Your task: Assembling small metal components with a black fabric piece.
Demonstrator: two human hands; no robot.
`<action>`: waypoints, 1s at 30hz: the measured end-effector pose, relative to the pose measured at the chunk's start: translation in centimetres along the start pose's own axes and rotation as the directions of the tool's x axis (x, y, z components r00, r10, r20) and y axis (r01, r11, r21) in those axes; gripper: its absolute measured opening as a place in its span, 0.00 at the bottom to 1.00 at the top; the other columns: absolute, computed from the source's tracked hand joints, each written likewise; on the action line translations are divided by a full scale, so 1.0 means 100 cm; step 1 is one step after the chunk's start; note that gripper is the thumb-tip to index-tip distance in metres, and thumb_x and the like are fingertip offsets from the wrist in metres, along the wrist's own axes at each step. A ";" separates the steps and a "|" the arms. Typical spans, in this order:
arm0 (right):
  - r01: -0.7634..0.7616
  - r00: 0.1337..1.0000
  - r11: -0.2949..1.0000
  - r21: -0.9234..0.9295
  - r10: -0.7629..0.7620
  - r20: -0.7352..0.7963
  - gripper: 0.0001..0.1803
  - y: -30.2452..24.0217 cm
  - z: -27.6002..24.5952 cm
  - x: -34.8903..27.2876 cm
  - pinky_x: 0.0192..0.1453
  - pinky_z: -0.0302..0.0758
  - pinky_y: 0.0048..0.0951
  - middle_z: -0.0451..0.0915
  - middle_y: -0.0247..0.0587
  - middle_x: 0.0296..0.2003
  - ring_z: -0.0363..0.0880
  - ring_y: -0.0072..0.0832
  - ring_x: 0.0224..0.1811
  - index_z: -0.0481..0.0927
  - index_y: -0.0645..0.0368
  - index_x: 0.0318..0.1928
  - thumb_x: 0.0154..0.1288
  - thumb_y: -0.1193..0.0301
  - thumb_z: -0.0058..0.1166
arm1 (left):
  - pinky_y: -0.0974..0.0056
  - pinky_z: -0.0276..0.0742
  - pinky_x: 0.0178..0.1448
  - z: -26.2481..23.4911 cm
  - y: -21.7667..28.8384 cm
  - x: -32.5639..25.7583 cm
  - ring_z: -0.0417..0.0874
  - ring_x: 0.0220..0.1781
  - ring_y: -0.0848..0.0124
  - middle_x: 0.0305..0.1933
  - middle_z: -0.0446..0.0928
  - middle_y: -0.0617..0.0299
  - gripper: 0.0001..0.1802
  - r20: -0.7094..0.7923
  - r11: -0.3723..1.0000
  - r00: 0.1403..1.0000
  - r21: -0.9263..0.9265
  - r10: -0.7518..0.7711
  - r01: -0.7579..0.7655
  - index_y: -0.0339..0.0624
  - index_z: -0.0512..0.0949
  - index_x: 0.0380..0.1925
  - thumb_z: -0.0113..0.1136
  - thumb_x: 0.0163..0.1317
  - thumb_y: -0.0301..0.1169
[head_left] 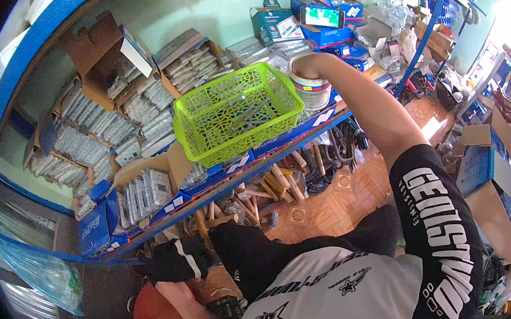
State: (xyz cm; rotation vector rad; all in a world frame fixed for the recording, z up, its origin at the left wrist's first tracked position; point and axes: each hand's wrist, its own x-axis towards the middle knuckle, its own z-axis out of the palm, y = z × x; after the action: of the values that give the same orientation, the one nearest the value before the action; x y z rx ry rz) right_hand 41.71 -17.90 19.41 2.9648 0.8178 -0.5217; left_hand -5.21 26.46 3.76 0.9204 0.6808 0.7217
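Observation:
My right arm reaches out to a white round tub (313,94) with a coloured band. My right hand (308,67) dips inside its rim, so the fingers are hidden. Just left of the tub, a bright green plastic basket (244,149) with openwork walls rests on the shelf, holding several thin metal-looking rods (251,115). Low on the left shows my left forearm; my left hand (170,288) is at a black item with a white stripe (176,261), which hides its fingers. Whether it is held or worn, I cannot tell.
Open cardboard boxes of wrapped packets (147,196) fill the shelf's left side. A phone (322,17) leans on blue boxes behind the tub. Wooden-handled tools (279,182) lie below the blue shelf edge. A red-orange round object (160,316) is at lower left, a large open carton (492,215) at right.

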 end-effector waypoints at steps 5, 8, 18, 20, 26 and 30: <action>0.012 0.992 0.992 -0.127 -0.028 -0.125 0.13 -0.008 -0.003 -0.003 0.41 0.78 0.41 0.85 0.54 0.38 0.85 0.42 0.38 0.87 0.60 0.38 0.49 0.72 0.59 | 0.60 0.80 0.53 -0.032 -0.006 0.011 0.81 0.50 0.66 0.52 0.78 0.58 0.19 0.124 0.997 0.992 0.071 0.033 -0.042 0.38 0.76 0.53 0.54 0.69 0.39; 0.020 0.990 0.982 -0.188 -0.046 -0.131 0.13 -0.006 -0.009 -0.010 0.40 0.78 0.43 0.84 0.55 0.38 0.85 0.45 0.39 0.86 0.59 0.38 0.51 0.72 0.57 | 0.60 0.79 0.51 -0.011 0.001 0.005 0.81 0.49 0.66 0.52 0.78 0.58 0.20 -0.028 0.999 0.999 0.046 -0.018 0.019 0.38 0.76 0.54 0.55 0.68 0.38; 0.048 0.700 0.998 0.034 -0.010 -0.714 0.15 -0.043 -0.035 -0.125 0.42 0.78 0.37 0.84 0.48 0.38 0.83 0.40 0.37 0.84 0.58 0.45 0.55 0.74 0.59 | 0.58 0.75 0.61 0.012 0.011 -0.010 0.78 0.58 0.62 0.59 0.76 0.57 0.25 0.376 0.990 0.926 0.111 0.035 -0.083 0.40 0.73 0.60 0.61 0.64 0.35; 0.228 0.682 0.948 0.223 0.008 -0.731 0.15 -0.072 -0.016 -0.153 0.41 0.78 0.32 0.84 0.45 0.39 0.83 0.33 0.36 0.82 0.60 0.46 0.56 0.76 0.59 | 0.59 0.74 0.64 0.065 0.023 -0.044 0.76 0.61 0.61 0.63 0.72 0.54 0.30 0.434 0.995 0.900 -0.103 0.040 0.005 0.39 0.68 0.64 0.61 0.61 0.29; 0.685 0.669 0.429 0.589 -0.050 -0.741 0.16 -0.174 0.067 -0.191 0.34 0.73 0.18 0.82 0.32 0.37 0.75 0.13 0.29 0.78 0.60 0.48 0.59 0.81 0.63 | 0.53 0.74 0.60 0.153 -0.034 -0.065 0.74 0.61 0.67 0.64 0.70 0.58 0.27 0.750 0.967 0.642 -0.015 -0.158 0.255 0.44 0.68 0.65 0.56 0.65 0.27; 0.590 0.786 0.319 0.742 -0.020 -0.617 0.13 -0.206 0.091 -0.213 0.33 0.71 0.18 0.79 0.28 0.30 0.74 0.12 0.29 0.79 0.62 0.44 0.59 0.80 0.64 | 0.57 0.66 0.68 0.204 -0.042 -0.113 0.71 0.65 0.53 0.63 0.70 0.45 0.31 0.899 0.570 0.439 0.355 0.011 -0.742 0.37 0.66 0.64 0.59 0.59 0.30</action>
State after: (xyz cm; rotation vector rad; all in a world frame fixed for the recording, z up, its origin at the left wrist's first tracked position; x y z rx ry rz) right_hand 11.40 -11.64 19.11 4.1241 1.7041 -0.1573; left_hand 5.13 6.55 11.31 2.0944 -0.2509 0.3028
